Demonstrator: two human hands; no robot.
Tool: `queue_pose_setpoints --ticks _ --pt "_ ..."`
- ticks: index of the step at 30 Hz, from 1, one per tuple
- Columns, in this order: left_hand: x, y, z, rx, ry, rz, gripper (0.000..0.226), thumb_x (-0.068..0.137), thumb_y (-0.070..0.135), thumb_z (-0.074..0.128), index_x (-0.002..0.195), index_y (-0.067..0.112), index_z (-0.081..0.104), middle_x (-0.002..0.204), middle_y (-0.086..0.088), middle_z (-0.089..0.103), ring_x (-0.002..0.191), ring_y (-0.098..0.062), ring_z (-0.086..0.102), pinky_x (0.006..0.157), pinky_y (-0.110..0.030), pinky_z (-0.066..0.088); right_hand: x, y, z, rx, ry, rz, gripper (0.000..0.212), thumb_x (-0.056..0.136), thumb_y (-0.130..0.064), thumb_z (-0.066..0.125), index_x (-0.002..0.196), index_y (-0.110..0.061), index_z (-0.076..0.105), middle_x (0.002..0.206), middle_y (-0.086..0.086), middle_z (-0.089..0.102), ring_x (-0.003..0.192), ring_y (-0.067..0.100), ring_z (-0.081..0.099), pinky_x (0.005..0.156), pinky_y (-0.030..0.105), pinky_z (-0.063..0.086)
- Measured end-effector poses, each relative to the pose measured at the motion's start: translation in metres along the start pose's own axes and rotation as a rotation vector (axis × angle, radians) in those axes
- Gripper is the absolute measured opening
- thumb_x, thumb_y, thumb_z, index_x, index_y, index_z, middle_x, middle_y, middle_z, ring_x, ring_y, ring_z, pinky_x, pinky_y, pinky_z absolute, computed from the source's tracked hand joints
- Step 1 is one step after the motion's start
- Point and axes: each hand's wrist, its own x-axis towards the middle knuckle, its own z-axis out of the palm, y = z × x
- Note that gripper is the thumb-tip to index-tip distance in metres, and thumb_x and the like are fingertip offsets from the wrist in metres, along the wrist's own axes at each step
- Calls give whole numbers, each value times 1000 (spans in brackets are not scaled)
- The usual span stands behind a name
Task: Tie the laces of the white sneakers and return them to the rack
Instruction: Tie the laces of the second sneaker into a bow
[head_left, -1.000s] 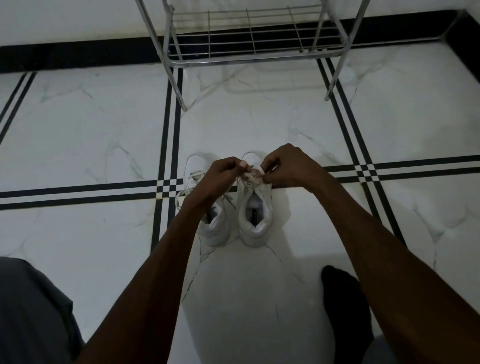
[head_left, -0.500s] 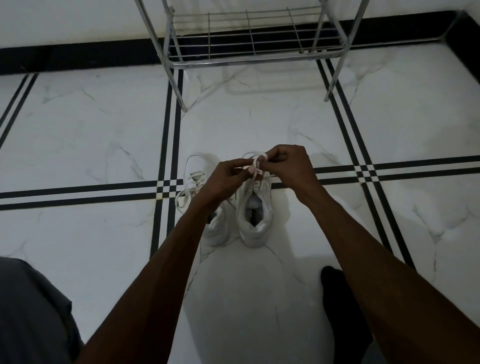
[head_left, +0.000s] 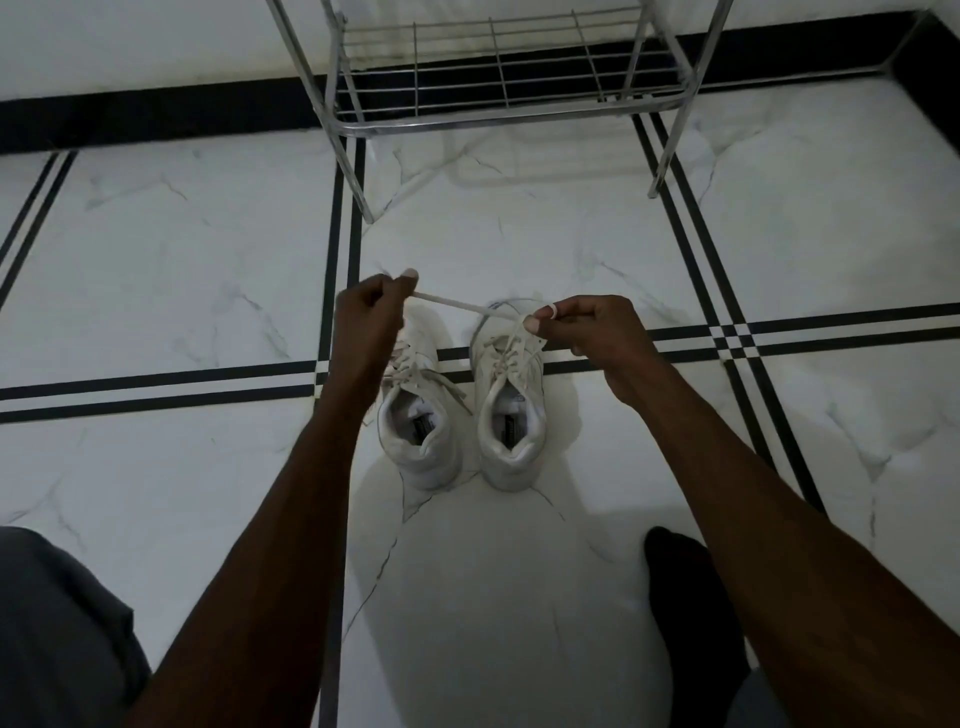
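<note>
Tying right-hand sneaker (head_left: 511, 410), judged mid-knot. Left hand (head_left: 366, 317) pinching one lace end (head_left: 452, 304), right hand (head_left: 592, 325) pinching other, lace taut between grips. Left-hand sneaker (head_left: 423, 415) below left grip, laces loose. Wire rack (head_left: 498, 73) well beyond both grips. Next: form loops, cinch evenly.

Bare forearms (head_left: 280, 545), grey trousers (head_left: 57, 623), black sock (head_left: 691, 597)
</note>
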Motion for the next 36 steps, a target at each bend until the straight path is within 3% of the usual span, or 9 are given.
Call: queue_pose_setpoints --ticks 3,5,8,11,21,24,29,34,36 --pt "7 -15 -16 365 164 93 59 95 55 55 71 1 61 64 -13 58 69 -21 55 79 -41 51 1 -1 5 -24 -16 13 30 73 -15 88 96 1 77 89 7 76 72 1 69 53 6 45" --pt "4 -20 -15 560 168 60 49 94 60 54 82 15 70 87 -5 70 99 -30 62 99 -51 47 2 -1 11 -41 -21 12 30 71 -17 89 94 -1 77 90 7 77 78 6 69 54 7 45" --pt "-8 -17 6 672 65 134 35 94 47 64 117 22 68 136 -4 59 135 -36 41 110 -56 30 3 -2 19 -44 -37 8 29 71 -13 88 94 2 76 91 8 78 72 1 70 56 8 47" --pt "-22 -13 33 653 -121 266 42 92 34 69 133 29 59 149 4 49 142 -31 32 111 -55 26 2 -5 23 -47 -49 -14 26 74 -9 86 95 2 75 92 11 78 70 1 71 56 8 48" --pt "-29 -20 54 568 -95 340 11 93 29 68 101 29 75 110 9 72 121 -22 53 104 -58 32 -1 -12 20 -121 -51 1 20 80 -20 83 93 -7 77 81 -1 74 61 -7 65 53 6 45" --pt "-24 -24 30 821 -60 290 14 94 35 67 96 31 81 90 5 75 117 -24 55 106 -59 27 11 9 2 -157 64 141 19 79 -27 83 76 -12 71 89 8 76 80 11 72 52 15 46" --pt "-27 -30 1 1098 44 118 15 91 27 70 99 26 83 93 -5 75 121 -31 50 105 -56 23 11 69 -34 -302 256 454 44 67 -30 88 92 3 73 96 16 78 76 19 66 51 25 40" --pt "-33 -25 28 998 -131 209 45 85 19 74 128 29 69 139 6 65 140 -30 38 108 -52 17 7 57 -18 -535 282 52 62 64 -32 92 110 -6 59 102 10 62 92 20 59 78 33 50" --pt "-37 -28 42 975 -246 270 44 89 15 71 130 30 68 142 8 63 140 -29 38 104 -50 21 6 45 -11 -575 101 -112 49 73 -22 87 114 -10 65 111 10 66 98 18 60 82 28 48"
